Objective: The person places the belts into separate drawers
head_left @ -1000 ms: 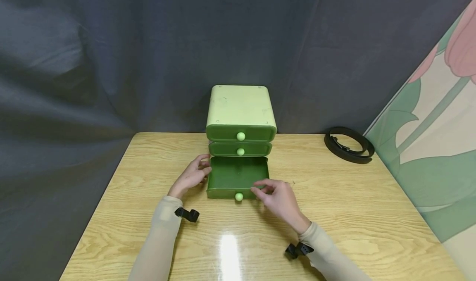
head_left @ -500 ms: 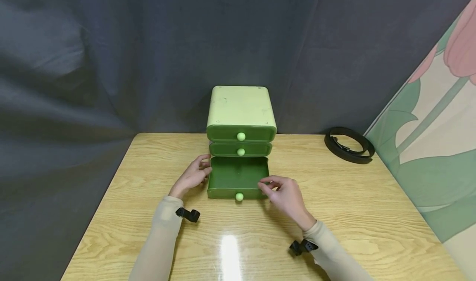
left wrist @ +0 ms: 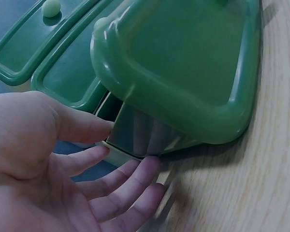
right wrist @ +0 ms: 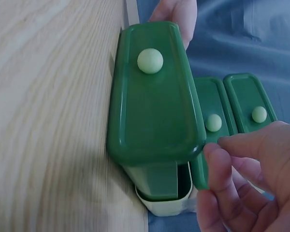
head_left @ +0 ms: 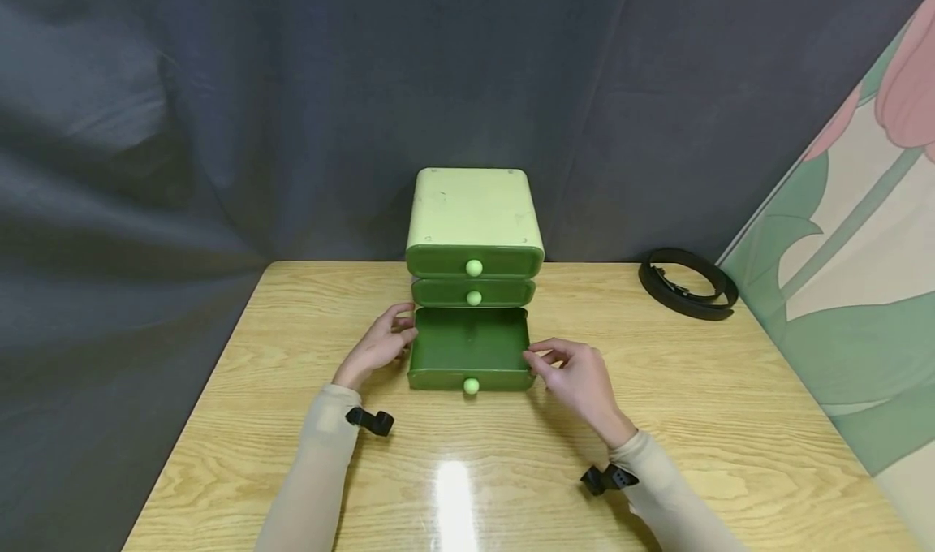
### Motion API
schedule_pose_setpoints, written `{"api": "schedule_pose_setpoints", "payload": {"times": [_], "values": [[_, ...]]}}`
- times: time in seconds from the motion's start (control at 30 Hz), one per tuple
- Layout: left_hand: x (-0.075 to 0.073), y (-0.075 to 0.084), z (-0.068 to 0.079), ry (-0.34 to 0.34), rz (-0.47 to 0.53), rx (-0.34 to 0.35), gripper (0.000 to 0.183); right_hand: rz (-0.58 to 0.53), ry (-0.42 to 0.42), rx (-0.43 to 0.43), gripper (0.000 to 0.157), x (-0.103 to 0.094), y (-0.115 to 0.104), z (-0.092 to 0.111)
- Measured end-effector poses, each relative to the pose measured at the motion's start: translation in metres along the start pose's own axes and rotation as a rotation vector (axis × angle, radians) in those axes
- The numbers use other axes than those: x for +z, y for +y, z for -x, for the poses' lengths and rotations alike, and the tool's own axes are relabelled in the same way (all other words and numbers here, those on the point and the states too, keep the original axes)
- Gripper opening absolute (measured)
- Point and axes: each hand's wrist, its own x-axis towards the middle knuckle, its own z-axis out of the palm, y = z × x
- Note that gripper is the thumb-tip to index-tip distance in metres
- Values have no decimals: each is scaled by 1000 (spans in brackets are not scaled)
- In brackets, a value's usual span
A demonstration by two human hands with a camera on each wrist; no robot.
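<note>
A small cabinet (head_left: 473,207) with a cream body and green drawers stands at the back of the table; its bottom drawer (head_left: 471,345) is pulled out, with nothing visible inside. My left hand (head_left: 376,345) is at the cabinet's lower left side. In the left wrist view its thumb and fingers (left wrist: 135,183) touch the cream rim beside the drawer, lightly bent. My right hand (head_left: 577,377) hovers at the drawer's front right corner, thumb and index tips close together. The right wrist view shows these fingertips (right wrist: 215,152) beside the corner, with nothing visible between them.
The middle drawer (head_left: 473,294) and top drawer (head_left: 475,261) show their green fronts with round pale knobs. A coiled black belt (head_left: 690,286) lies at the table's back right. Dark cloth (head_left: 329,114) hangs behind the wooden table (head_left: 277,422); a floral panel (head_left: 862,276) borders the right.
My right hand has slid rightward from near the bottom drawer's knob to its right corner. The left hand and the cabinet look unchanged, and the bottom drawer stays out.
</note>
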Motion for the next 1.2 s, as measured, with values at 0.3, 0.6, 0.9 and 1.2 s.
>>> {"api": "schedule_pose_setpoints", "payload": {"times": [0.3, 0.6, 0.9, 1.2], "values": [[0, 0, 0, 5, -3, 2, 59, 21, 25, 29, 13, -9, 9, -4], [-1, 0, 1, 12, 4, -8, 59, 38, 37, 60, 15, -17, 19, -6], [1, 1, 0, 11, -1, -15, 59, 72, 51, 84, 19, -25, 31, -10], [1, -1, 0, 12, 1, -14, 58, 113, 73, 113, 22, -33, 44, -12]]}}
